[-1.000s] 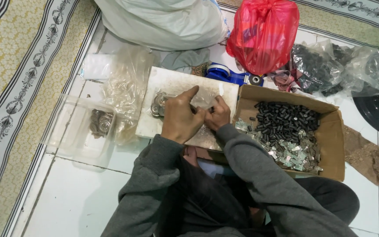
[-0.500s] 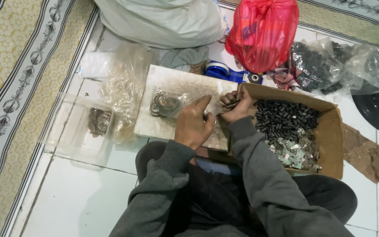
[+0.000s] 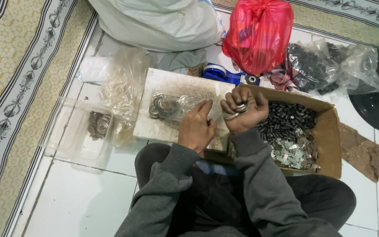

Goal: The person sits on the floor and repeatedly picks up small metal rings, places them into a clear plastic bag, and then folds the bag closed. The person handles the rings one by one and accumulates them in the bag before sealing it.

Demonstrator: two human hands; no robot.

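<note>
My right hand (image 3: 243,110) is closed around a stack of round metal washers (image 3: 237,110) and is held over the left edge of a cardboard box (image 3: 330,145). My left hand (image 3: 197,127) rests on a worn white board (image 3: 163,87), fingertips touching a clear plastic bag (image 3: 189,107). A pile of metal rings (image 3: 162,106) lies in that bag, just left of my left hand. The box holds several small black cylinders (image 3: 286,123) and shiny metal pieces (image 3: 292,151).
A clear plastic tray (image 3: 73,142) with more rings sits on the tiled floor at left, beside crumpled clear bags (image 3: 121,83). A red plastic bag (image 3: 259,33), a large white sack (image 3: 159,22), a blue tape dispenser (image 3: 224,74) and bags of dark parts (image 3: 325,66) lie behind.
My right hand has lifted off the board toward the box edge, closed on washers. My left hand has slid down the board, uncovering the bag of rings.
</note>
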